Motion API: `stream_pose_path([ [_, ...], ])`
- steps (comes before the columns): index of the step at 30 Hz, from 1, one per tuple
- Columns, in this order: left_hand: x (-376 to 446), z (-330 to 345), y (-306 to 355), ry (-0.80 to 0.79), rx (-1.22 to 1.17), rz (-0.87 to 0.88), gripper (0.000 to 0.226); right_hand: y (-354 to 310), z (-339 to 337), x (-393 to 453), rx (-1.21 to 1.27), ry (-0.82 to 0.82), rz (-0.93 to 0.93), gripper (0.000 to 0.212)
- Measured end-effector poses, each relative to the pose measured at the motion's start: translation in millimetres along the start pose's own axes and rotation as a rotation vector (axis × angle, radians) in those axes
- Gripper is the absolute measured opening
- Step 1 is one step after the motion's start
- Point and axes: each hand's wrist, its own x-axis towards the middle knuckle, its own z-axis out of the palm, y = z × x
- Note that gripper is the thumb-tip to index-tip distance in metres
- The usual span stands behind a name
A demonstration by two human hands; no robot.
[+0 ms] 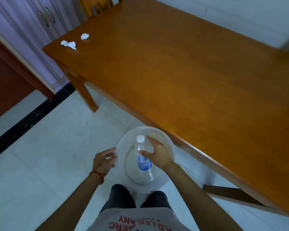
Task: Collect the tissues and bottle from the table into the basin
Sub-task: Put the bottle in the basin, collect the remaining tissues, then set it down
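Observation:
A clear plastic bottle (144, 161) with a white cap and blue label lies tilted inside the translucent white basin (128, 132), cap pointing away from me. My right hand (158, 155) hovers over the bottle's upper part with fingers spread, the thumb touching its shoulder. My left hand (104, 160) grips the basin's left rim and holds it above the floor, in front of my legs. Crumpled white tissues stay on the far left corner of the wooden table (182, 67): a twisted one (68, 44) near the edge and a smaller ball (84, 36) behind it.
A small yellowish item (154, 135) lies at the basin's far inner side. The table's front edge runs just right of the basin. A wooden chair (97, 7) stands behind the table's far end. A cabinet (45, 15) and dark wall panel are at left. The floor is pale tile.

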Motion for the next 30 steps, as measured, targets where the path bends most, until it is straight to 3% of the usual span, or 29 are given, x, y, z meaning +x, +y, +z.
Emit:
stream_pose_path([
  [6, -11.1, -2.9, -8.2, 0.034, -0.037, 0.001, 0.036, 17.4, -16.9, -10.2, -0.103, 0.238, -0.153, 0.059],
  [9, -16.3, -7.3, -13.7, 0.056, -0.093, -0.002, 0.036, 36.1, -21.3, -17.4, -0.102, 0.331, -0.085, 0.058],
  [13, -23.9, -16.9, -25.1, 0.108, -0.169, -0.03, 0.038, 53.8, -16.5, -22.1, 0.003, 0.271, 0.107, 0.054],
  [17, -32.7, -30.3, -41.4, 0.182, -0.213, -0.066, 0.037, 51.1, -7.0, -17.0, 0.143, 0.155, 0.184, 0.044],
  [22, -47.7, -52.0, -58.2, 0.246, -0.256, -0.107, 0.037, 29.4, 12.7, -8.4, 0.127, 0.027, 0.111, 0.036],
  [30, -60.8, -103.1, -79.7, 0.392, -0.38, -0.125, 0.037, -26.0, 55.5, 13.5, 0.079, -0.023, -0.038, 0.027],
])
